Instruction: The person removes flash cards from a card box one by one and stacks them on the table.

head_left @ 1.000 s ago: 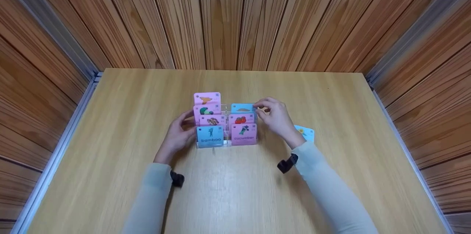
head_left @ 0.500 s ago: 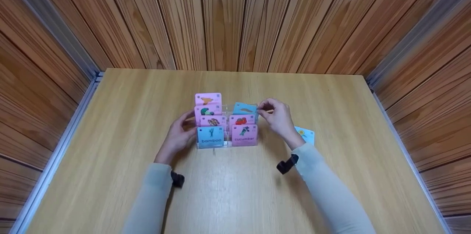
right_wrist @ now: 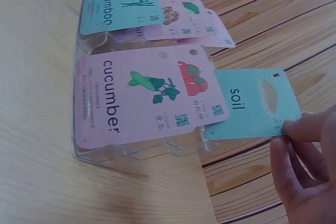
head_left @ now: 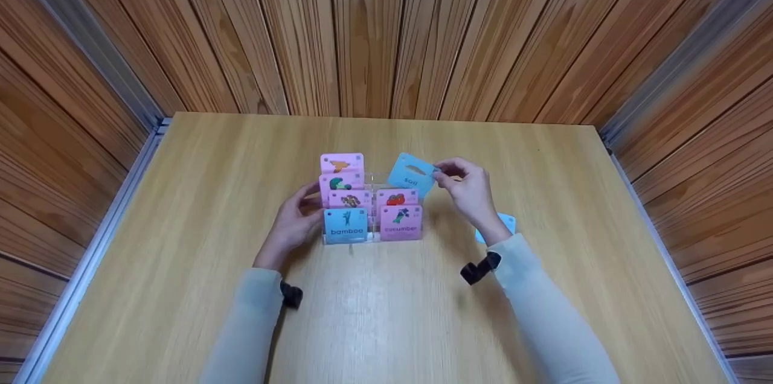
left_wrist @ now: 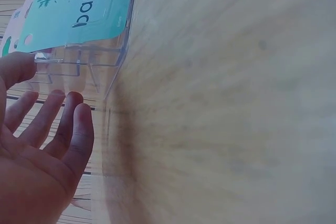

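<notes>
A clear plastic tiered card stand (left_wrist: 100,59) bears two columns of picture cards. My left hand (head_left: 291,224) is at the stand's left side; its thumb touches the edge, and the fingers reach out fairly straight beside it. Between thumb and fingertips, my right hand (head_left: 470,188) pinches the corner of a blue "soil" card (head_left: 413,174). That card leans, raised above the right column, behind a pink tomato card (head_left: 397,195). In front of the tomato card stands a pink "cucumber" card (right_wrist: 136,98). A blue "bamboo" card (head_left: 345,226) fronts the left column.
Several pink cards (head_left: 342,163) stand in tiers behind the bamboo card. Another blue card (head_left: 506,223) lies on the table (head_left: 374,323) under the right wrist, partly covered by it. Wood-grain panels (head_left: 362,34) enclose the table's back and sides.
My right hand has drawn the soil card up out of the right column and moved slightly right; the card has tilted and its word now shows. The left hand stays at the stand.
</notes>
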The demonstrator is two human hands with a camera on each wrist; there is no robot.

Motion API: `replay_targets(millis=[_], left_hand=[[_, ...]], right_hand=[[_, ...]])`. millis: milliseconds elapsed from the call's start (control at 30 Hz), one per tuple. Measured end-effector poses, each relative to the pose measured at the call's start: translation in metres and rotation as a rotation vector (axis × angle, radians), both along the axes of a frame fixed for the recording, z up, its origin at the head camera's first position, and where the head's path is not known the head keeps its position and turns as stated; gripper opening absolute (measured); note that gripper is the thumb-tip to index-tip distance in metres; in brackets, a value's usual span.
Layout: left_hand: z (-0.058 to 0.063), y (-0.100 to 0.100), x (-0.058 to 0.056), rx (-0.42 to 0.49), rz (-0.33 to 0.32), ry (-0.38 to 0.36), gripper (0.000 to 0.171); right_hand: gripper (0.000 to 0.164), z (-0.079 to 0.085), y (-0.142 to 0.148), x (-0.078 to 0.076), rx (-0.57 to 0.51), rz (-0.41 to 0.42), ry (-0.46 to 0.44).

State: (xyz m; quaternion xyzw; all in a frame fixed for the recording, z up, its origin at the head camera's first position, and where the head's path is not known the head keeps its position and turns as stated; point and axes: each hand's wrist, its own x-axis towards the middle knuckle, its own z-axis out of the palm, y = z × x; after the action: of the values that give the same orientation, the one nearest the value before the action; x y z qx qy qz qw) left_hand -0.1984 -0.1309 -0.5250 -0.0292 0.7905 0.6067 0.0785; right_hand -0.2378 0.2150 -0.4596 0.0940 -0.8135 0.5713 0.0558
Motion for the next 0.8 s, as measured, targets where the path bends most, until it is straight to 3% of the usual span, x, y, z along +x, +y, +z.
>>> replay_targets(millis=[433,800], left_hand=[[0.000,-0.003,0.000,0.010,-0.004,-0.006,0.063],[-0.001,0.000,0.000,0.007,-0.002,-0.009,0.064]], right_hand=[[0.023,0.018,0.034,0.004,-0.119,-0.057,-0.107],[0.027,-0.003,0.083,0.007,-0.129,-0.111,-0.122]])
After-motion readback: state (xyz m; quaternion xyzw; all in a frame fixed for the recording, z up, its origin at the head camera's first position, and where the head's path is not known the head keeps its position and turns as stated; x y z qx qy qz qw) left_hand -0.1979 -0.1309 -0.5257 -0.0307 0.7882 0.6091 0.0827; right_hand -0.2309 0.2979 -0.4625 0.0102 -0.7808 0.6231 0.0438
